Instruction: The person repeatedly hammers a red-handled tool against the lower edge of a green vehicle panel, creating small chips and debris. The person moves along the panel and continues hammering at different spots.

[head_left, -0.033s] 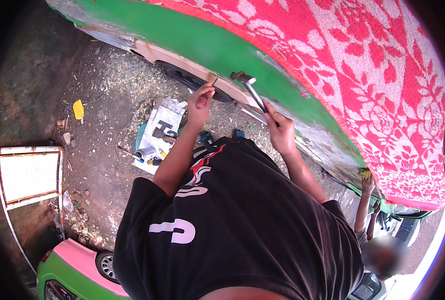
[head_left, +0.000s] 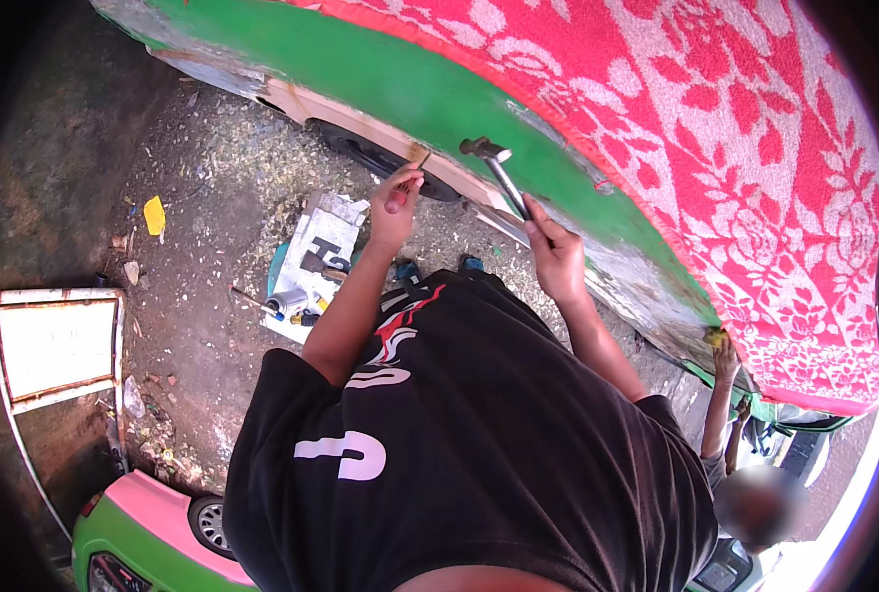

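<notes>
My left hand (head_left: 396, 207) is closed around the red handle of a screwdriver-like tool (head_left: 398, 200). Its thin metal blade reaches the cream lower strip (head_left: 415, 153) of a green car body (head_left: 380, 69), beside a rusty patch; whether the tip touches cannot be told. In my right hand (head_left: 558, 259) is a hammer (head_left: 503, 178), gripped by its metal shaft, its head raised near the green panel and to the right of the blade, apart from it. A dark wheel (head_left: 360, 148) shows beneath the strip.
A red-and-white floral cloth (head_left: 696, 148) covers the car's upper part. At right, a co-worker's hand (head_left: 726, 363) holds a yellowish pad against the body. Tools, including a scraper (head_left: 321, 264), lie on a white board (head_left: 331, 232). A rusty white frame (head_left: 59, 403) and a pink-and-green car (head_left: 153, 538) stand left.
The hammer in my right hand has shifted very slightly to the right. My left hand is almost still. The co-worker's hand and yellowish pad have moved slightly.
</notes>
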`<state>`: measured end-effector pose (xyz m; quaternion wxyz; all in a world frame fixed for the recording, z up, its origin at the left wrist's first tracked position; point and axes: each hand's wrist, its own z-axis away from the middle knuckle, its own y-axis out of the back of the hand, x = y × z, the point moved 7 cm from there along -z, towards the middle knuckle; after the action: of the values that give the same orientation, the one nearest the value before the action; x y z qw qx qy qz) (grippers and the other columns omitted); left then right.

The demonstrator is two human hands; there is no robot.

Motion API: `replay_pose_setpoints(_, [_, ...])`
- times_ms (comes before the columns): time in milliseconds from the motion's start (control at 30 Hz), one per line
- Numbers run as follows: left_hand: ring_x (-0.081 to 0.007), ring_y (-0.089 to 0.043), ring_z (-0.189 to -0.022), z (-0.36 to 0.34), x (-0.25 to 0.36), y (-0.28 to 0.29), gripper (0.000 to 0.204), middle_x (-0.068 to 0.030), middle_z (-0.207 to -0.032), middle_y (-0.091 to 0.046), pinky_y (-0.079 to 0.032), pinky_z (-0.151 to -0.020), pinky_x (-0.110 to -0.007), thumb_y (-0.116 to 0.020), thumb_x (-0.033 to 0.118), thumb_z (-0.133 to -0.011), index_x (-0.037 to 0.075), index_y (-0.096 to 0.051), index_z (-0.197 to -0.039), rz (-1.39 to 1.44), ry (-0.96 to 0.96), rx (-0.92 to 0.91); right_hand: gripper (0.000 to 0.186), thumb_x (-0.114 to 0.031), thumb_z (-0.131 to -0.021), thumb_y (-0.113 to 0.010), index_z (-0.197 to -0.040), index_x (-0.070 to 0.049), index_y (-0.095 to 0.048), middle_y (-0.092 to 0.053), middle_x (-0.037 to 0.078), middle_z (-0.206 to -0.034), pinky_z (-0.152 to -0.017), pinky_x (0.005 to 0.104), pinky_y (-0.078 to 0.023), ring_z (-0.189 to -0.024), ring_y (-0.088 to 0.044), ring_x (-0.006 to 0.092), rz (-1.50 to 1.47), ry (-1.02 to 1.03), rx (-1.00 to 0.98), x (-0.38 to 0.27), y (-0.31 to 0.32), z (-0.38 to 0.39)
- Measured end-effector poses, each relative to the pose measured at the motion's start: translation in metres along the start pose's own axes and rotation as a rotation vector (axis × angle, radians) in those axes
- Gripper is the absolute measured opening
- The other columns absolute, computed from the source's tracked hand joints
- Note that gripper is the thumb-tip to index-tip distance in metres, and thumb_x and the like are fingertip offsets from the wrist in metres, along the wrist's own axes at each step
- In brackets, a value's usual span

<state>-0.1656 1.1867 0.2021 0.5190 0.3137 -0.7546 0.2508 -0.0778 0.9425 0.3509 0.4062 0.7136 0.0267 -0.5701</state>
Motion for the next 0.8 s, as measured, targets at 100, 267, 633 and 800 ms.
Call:
replay_pose_setpoints(100, [-0.0162,-0.066,-0.096,-0.003,-0.005,0.002,0.013,-0.0119,-0.112,-0.069,-0.052,-0.085,-0.028,-0.069,-0.002,-0.086,0.000,-0.067,-0.099,-0.009,0.093,-0.016,0.037,-0.006,-0.097,-0.058,-0.134,-0.003,-0.057,-0.065,0.000,-0.104,-0.085,0.0205,-0.043,-0.092,-0.051,0.0055,-0.037,-0.051,0.012,0.009,0.005,-0.002])
replay_pose_setpoints(267, [-0.0142,-0.065,-0.100,-0.014,0.000,-0.004,0.013,-0.0105,-0.113,-0.069,-0.053,-0.090,-0.028,-0.067,-0.002,-0.088,-0.001,-0.067,-0.100,-0.071,0.051,-0.028,0.037,-0.009,-0.097,-0.059,-0.134,-0.005,-0.058,-0.064,-0.002,-0.101,-0.078,0.0206,-0.044,-0.085,-0.050,0.0044,-0.024,-0.013,0.031,0.009,0.006,-0.007])
replay_pose_setpoints(633, [-0.0145,-0.066,-0.098,-0.014,-0.004,-0.005,0.012,-0.0111,-0.110,-0.070,-0.053,-0.088,-0.027,-0.070,-0.002,-0.086,-0.001,-0.068,-0.098,-0.041,0.068,0.036,0.037,-0.012,-0.097,-0.061,-0.133,-0.006,-0.058,-0.057,-0.005,-0.084,-0.066,0.0206,-0.041,-0.071,-0.043,0.0047,-0.042,0.030,-0.002,0.001,-0.004,-0.011])
replay_pose_setpoints(800, [-0.0141,-0.066,-0.098,-0.014,-0.005,-0.005,0.012,-0.0110,-0.110,-0.070,-0.053,-0.088,-0.027,-0.070,-0.001,-0.086,-0.002,-0.068,-0.098,-0.041,0.063,0.065,0.037,-0.012,-0.097,-0.060,-0.133,-0.006,-0.059,-0.055,-0.005,-0.081,-0.065,0.0210,-0.041,-0.070,-0.043,0.0050,-0.023,0.040,-0.017,0.003,-0.004,-0.015])
